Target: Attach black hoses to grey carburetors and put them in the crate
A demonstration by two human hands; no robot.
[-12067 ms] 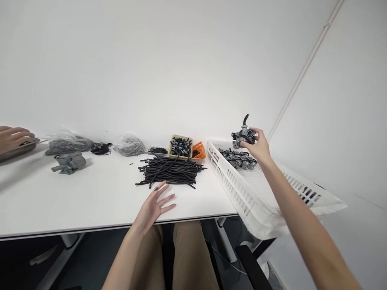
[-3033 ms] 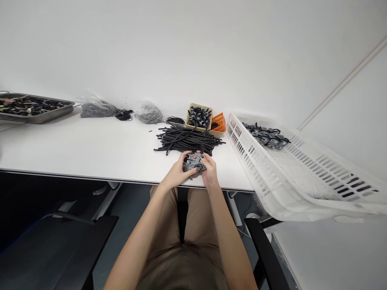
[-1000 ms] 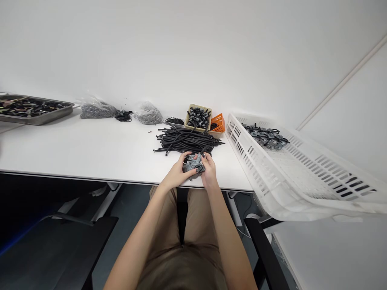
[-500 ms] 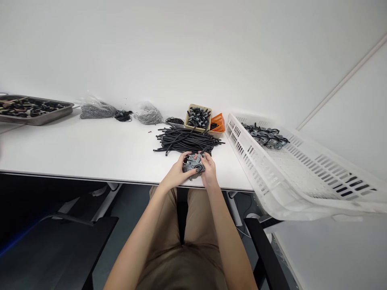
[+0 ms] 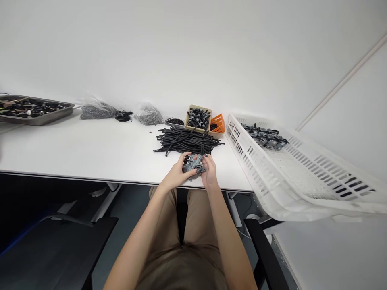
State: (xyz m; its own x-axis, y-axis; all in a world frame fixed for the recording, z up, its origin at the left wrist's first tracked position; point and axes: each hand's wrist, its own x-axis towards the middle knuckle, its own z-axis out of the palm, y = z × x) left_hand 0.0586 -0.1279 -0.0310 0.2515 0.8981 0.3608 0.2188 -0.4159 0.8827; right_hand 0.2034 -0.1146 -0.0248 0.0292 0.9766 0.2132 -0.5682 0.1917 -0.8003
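left hand [image 5: 174,172] + right hand [image 5: 209,170]: fingers clasp grey part [image 5: 193,164] between them | near counter [image 5: 99,151] edge | hoses [image 5: 187,141] at 12 o'clock

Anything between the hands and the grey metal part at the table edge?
No. The left hand and right hand both grip the grey metal part directly. The black tube pile lies just behind it, not in between.

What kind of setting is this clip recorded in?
Most likely a small-parts assembly bench in a plain workroom. Both hands, left hand and right hand, grip a grey metal part at a white table, beside a pile of black hoses and a white crate of similar parts.
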